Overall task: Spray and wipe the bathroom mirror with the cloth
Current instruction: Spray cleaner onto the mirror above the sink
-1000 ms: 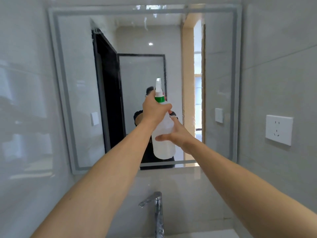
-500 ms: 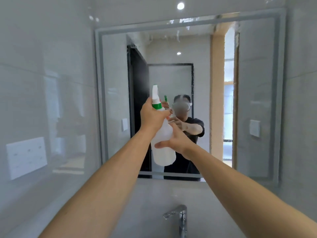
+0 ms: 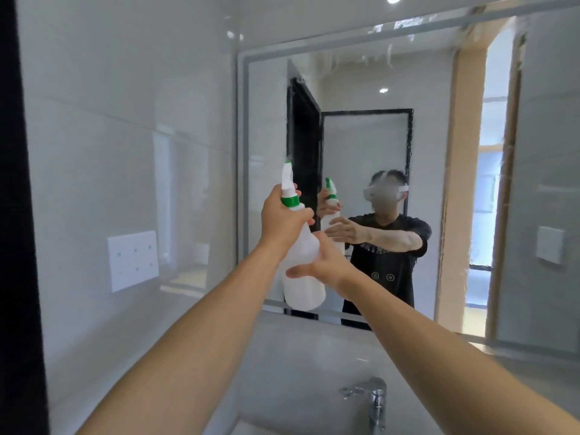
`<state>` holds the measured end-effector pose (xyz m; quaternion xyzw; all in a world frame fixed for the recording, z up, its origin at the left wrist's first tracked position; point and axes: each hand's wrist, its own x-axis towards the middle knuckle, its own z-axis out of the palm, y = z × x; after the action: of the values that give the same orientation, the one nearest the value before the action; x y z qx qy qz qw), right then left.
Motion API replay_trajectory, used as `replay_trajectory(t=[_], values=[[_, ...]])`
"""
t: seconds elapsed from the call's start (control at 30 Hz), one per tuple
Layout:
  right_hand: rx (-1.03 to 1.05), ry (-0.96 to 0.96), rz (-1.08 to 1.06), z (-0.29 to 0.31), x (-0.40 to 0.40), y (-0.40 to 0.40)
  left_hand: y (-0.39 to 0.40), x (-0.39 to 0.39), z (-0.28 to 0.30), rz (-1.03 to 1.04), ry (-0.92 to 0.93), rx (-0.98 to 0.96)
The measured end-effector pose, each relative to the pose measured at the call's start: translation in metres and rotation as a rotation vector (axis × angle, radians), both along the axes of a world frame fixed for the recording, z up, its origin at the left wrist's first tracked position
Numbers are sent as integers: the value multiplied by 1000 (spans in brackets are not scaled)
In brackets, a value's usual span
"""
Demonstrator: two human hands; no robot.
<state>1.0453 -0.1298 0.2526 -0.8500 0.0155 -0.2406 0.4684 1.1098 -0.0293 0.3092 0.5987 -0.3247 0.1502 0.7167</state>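
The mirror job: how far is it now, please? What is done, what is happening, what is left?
Done: droplets and streaks already sit on the upper part of the mirror. In hand: the left hand grips the neck of the spray bottle, its nozzle toward the glass, and the right hand steadies the body. Left: wiping; no cloth is in view.

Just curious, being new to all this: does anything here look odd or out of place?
One thing: the task needs a cloth, yet none shows. Both hands are on the spray bottle: left hand grips its neck, right hand steadies its body. Streaks run down the mirror near its top edge.
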Motion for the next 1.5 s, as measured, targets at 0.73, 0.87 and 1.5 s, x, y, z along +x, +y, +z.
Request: replay_trajectory(t=[0.73,0.87,1.5], values=[[67,95,8,-73,-23,8,4,-21,-71,45,60,91],[88,145,-10,-89,-39,0,-6,-32,-89,33,113,125],[144,164,-78,-126,-99,-36,-43,-99,-113,-93,217,207]])
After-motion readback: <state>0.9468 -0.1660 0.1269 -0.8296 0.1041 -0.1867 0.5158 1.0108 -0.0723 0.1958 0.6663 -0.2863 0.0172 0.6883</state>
